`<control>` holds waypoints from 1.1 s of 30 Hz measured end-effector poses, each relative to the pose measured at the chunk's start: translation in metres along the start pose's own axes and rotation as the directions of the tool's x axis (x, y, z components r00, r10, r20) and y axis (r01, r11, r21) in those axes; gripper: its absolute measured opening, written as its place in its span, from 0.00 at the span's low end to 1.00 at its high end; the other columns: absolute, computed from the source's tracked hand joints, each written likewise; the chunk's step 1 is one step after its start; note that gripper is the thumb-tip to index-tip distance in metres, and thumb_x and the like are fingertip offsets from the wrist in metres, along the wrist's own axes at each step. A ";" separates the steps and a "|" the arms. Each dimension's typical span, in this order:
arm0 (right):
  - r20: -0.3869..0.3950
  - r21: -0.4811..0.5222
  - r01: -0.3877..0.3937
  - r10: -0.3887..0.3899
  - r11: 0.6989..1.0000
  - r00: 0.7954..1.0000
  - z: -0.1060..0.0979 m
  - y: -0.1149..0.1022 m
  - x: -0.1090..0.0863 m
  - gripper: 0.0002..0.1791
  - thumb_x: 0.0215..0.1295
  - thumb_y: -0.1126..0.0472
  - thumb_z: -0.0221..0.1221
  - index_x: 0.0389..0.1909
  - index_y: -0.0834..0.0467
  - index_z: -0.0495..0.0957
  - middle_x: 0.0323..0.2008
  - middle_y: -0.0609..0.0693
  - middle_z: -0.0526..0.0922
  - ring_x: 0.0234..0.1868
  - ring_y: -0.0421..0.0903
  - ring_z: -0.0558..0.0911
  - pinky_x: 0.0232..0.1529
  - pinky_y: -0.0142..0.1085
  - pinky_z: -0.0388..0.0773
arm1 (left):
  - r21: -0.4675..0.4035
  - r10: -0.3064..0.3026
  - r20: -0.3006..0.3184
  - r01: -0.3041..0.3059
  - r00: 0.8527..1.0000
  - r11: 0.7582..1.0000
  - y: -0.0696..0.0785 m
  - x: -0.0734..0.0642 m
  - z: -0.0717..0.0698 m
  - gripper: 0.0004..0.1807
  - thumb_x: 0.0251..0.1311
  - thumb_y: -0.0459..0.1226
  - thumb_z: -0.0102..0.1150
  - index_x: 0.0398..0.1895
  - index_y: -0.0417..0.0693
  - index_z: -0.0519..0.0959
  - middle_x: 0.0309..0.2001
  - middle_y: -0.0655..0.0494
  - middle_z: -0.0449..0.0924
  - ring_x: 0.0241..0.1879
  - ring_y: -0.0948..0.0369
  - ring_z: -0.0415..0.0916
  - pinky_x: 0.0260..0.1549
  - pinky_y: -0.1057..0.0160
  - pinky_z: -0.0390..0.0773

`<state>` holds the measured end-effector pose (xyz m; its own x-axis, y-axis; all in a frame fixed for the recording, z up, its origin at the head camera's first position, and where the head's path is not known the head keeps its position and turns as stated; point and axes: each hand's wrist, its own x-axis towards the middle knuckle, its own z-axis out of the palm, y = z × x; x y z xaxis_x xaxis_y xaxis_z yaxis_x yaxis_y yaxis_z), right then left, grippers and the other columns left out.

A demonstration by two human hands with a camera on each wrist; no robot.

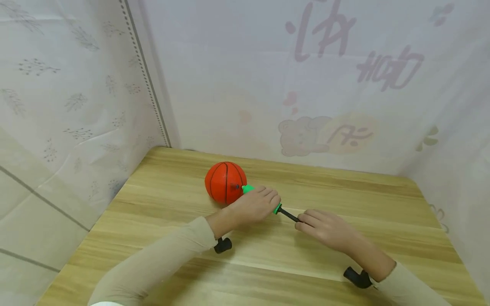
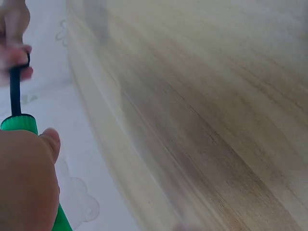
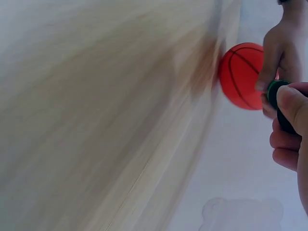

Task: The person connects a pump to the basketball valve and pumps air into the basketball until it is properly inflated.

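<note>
A small orange-red basketball [image 1: 223, 180] with black lines sits toward the back of the wooden table. The green hand pump [image 1: 248, 188] points its tip at the ball's side; whether the tip is inside the ball I cannot tell. My left hand [image 1: 260, 205] wraps around the green barrel [image 2: 19, 123], covering most of it. A length of black rod [image 1: 289, 214] stands out of the barrel's other end. There my right hand [image 1: 329, 229] grips the dark handle [image 3: 284, 118], thumb on top and fingers curled beneath, largely hiding it.
The wooden table [image 1: 183, 272] reaches back to a printed pale curtain [image 1: 229, 76], with more curtain at the left and right sides. Black wrist cameras hang under both forearms, the left one [image 1: 223, 245] and the right one [image 1: 357, 277], close above the tabletop.
</note>
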<state>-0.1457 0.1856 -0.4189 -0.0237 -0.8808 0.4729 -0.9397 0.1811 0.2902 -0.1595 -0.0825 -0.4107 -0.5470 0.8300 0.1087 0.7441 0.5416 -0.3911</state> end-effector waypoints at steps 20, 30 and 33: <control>-0.006 0.055 -0.025 0.025 0.998 1.000 -0.022 -0.009 -0.023 0.20 0.84 0.62 0.38 0.40 0.58 0.80 0.38 0.49 0.82 0.36 0.43 0.80 0.37 0.33 0.80 | -0.010 0.020 0.049 -0.020 0.999 1.000 -0.002 -0.002 -0.005 0.05 0.76 0.35 0.46 0.50 0.48 0.71 0.43 0.59 0.71 0.46 0.62 0.69 0.51 0.67 0.69; -0.071 0.048 -0.001 0.005 0.999 0.997 -0.026 -0.008 -0.029 0.20 0.83 0.64 0.40 0.40 0.59 0.82 0.39 0.50 0.83 0.36 0.44 0.81 0.37 0.33 0.80 | -0.035 0.002 0.049 0.000 0.999 0.999 0.001 0.002 -0.005 0.07 0.77 0.35 0.43 0.50 0.48 0.71 0.45 0.59 0.73 0.49 0.61 0.71 0.53 0.65 0.70; -0.051 0.055 -0.020 0.023 0.998 0.998 -0.018 -0.006 -0.019 0.21 0.84 0.63 0.38 0.40 0.58 0.81 0.39 0.48 0.82 0.36 0.43 0.80 0.36 0.32 0.79 | -0.002 -0.006 0.038 0.006 0.999 1.000 0.003 0.003 -0.004 0.07 0.77 0.36 0.44 0.51 0.48 0.72 0.45 0.59 0.73 0.49 0.62 0.71 0.53 0.65 0.71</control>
<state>-0.1335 0.2093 -0.4146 -0.0277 -0.8527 0.5216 -0.9562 0.1747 0.2348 -0.1571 -0.0781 -0.4082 -0.5656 0.8211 0.0767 0.7416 0.5471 -0.3883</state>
